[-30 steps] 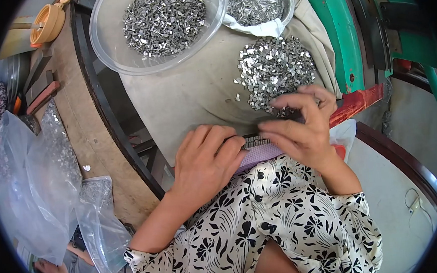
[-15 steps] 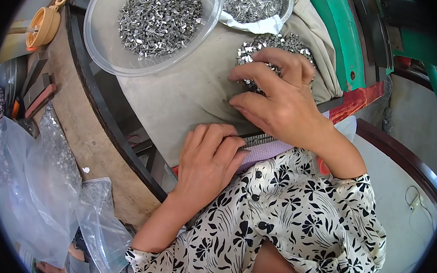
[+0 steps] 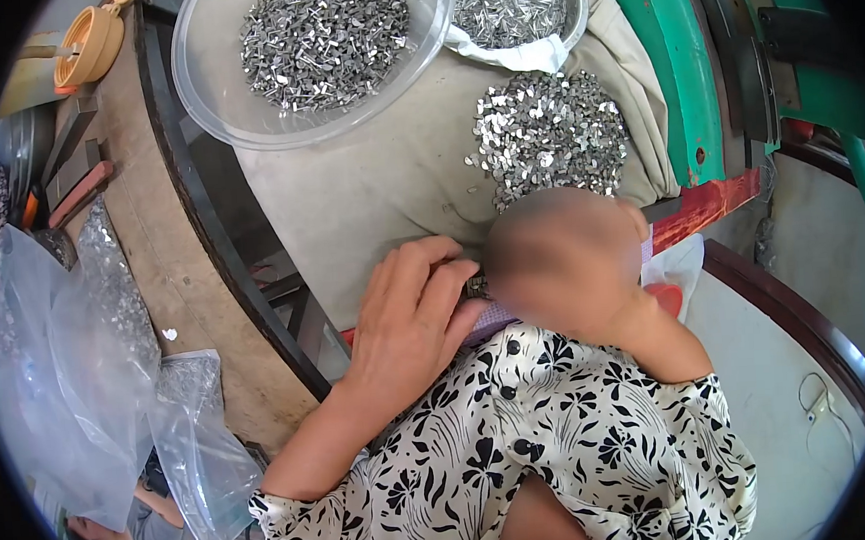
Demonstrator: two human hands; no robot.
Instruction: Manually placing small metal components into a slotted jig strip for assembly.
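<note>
At the far left, large clear plastic bags (image 3: 73, 391) are draped at the edge of a brown, worn worktable (image 3: 236, 371), with a round orange plastic container (image 3: 92, 48) seen above them. Farther right, a wide, clear, round plastic tub (image 3: 210, 120), partly filled with small grey metal pieces (image 3: 325, 44), is supported on a tan cloth (image 3: 349, 196). Below it, the left hand (image 3: 405, 311) is held with fingers curled and thumb bent toward them, at the left end of a narrow, dark, ridged metal strip (image 3: 476, 285); whether the strip is gripped cannot be told. The strip is bordered by a lilac checked cloth (image 3: 490, 321) and mostly covered by the right hand (image 3: 566, 262), which is blurred, so the state of its fingers cannot be told. Just beyond that hand, a loose heap of small, flat, silvery metal pieces (image 3: 548, 134) is spread on the tan cloth. At the right, a green metal frame (image 3: 660, 68) is seen.
</note>
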